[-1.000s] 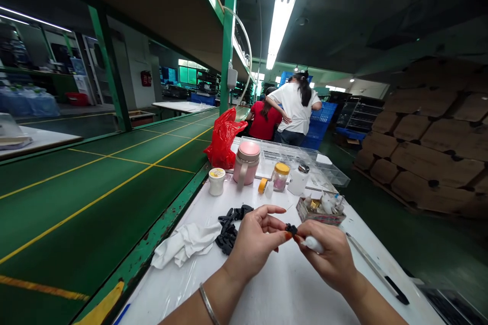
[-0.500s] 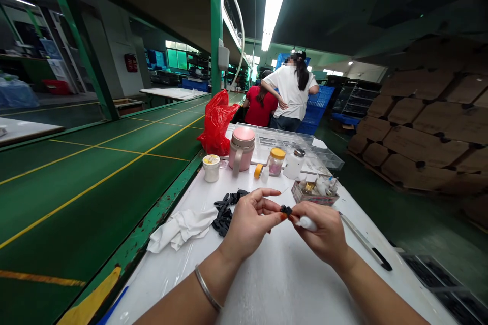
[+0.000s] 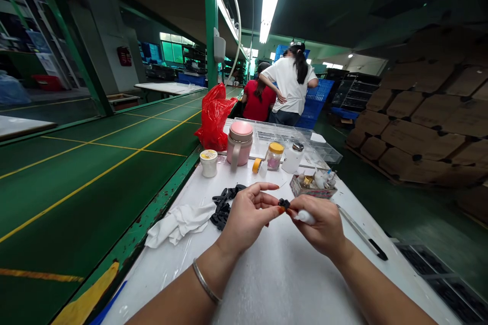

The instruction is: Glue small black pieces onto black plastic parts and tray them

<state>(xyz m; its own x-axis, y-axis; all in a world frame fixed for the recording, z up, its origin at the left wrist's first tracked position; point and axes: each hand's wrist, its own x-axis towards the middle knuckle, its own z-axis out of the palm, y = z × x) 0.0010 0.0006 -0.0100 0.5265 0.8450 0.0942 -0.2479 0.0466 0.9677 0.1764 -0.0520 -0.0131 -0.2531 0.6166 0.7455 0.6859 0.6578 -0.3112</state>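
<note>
Between my two hands, above the white table (image 3: 274, 284), is a small black part (image 3: 284, 203) whose exact kind I cannot make out. My left hand (image 3: 246, 218) pinches it from the left between thumb and fingers. From the other side the fingertips of my right hand (image 3: 322, 221) grip it too. A small white squeeze bottle (image 3: 305, 217) is tucked in the right palm, its far end hidden by the fingers. Beyond my left hand lies a pile of black parts (image 3: 221, 208), partly covered by that hand. A crumpled white cloth (image 3: 179, 223) touches the pile's left side.
A small box of bottles (image 3: 314, 192) stands beyond my right hand, a long tool with a black end (image 3: 362, 232) to its right. Farther back are a pink mug (image 3: 240, 144), jars, yellow tape (image 3: 256, 165) and a red bag (image 3: 215, 119). A green conveyor (image 3: 114, 172) runs along the left.
The whole view has shifted slightly, so the table things appear a little higher and to the left. Both hands keep their hold on the black part, with hardly any movement.
</note>
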